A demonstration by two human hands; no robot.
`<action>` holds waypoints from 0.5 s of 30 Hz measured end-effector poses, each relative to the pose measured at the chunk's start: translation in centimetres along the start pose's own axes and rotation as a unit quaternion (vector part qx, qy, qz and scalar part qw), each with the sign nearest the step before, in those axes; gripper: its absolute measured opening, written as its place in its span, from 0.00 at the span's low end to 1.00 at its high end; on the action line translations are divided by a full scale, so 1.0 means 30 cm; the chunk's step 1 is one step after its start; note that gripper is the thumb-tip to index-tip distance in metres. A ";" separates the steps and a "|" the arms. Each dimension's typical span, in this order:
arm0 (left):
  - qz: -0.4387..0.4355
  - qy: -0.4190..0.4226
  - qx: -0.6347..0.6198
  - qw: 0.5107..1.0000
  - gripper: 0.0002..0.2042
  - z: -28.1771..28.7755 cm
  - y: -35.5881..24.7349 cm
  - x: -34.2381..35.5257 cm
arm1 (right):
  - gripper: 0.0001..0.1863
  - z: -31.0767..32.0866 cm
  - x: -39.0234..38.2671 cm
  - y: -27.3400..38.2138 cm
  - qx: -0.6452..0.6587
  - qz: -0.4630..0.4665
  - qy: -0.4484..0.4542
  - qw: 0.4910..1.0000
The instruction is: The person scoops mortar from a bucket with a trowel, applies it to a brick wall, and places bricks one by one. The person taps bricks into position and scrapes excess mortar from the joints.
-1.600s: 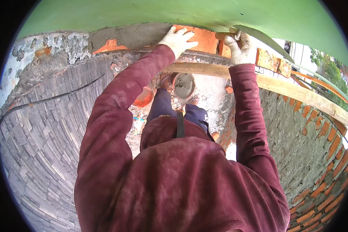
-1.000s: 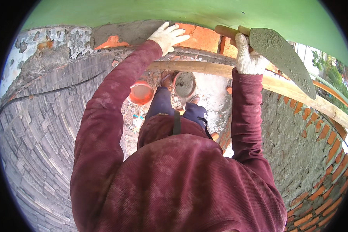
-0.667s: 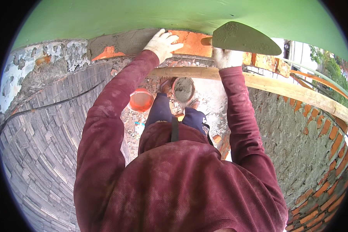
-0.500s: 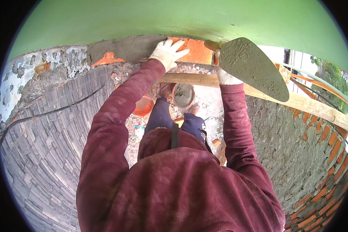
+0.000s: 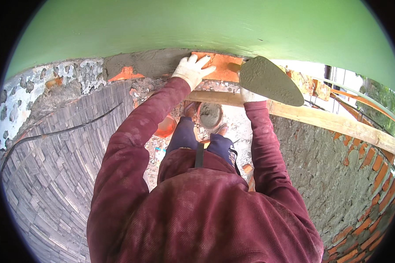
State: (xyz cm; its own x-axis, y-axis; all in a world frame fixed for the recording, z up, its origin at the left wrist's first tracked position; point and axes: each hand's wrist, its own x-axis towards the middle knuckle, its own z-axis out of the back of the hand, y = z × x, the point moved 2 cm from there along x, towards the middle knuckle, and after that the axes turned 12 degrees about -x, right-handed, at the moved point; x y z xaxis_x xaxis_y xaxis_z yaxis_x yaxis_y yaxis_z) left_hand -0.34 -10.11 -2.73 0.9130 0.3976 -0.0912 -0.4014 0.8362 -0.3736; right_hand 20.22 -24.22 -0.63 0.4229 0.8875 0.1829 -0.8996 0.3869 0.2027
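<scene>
Just under the green surface [image 5: 197, 26], an orange brick [image 5: 224, 68] sits in the row, its left end beside a band of grey mortar [image 5: 151, 62]. The left hand [image 5: 191, 71] lies over that end – gloved, fingers spread, tips on the brick's face. At the other end, the right hand [image 5: 253, 96] holds a trowel [image 5: 270, 82], its blade slanting down to the right; the blade hides those fingers, so how they are set cannot be told. Below runs a wooden beam [image 5: 329, 120]. Farther down, near the feet, stand a mortar tub [image 5: 210, 115] and a red bucket [image 5: 166, 127] – the latter partly behind the left sleeve [image 5: 145, 116].
</scene>
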 end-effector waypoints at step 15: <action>0.030 0.061 0.009 0.998 0.30 -0.023 -0.022 0.004 | 0.15 -0.073 0.030 -0.006 -0.059 0.003 0.008 0.998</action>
State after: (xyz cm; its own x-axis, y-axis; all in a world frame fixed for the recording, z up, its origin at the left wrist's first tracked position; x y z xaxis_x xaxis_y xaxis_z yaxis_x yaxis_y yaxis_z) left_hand 0.09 -10.87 -3.12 0.8888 0.3988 -0.2259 -0.4560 0.8191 -0.3480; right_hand 20.51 -22.95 -2.62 0.4162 0.8935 0.1686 -0.9092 0.4071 0.0869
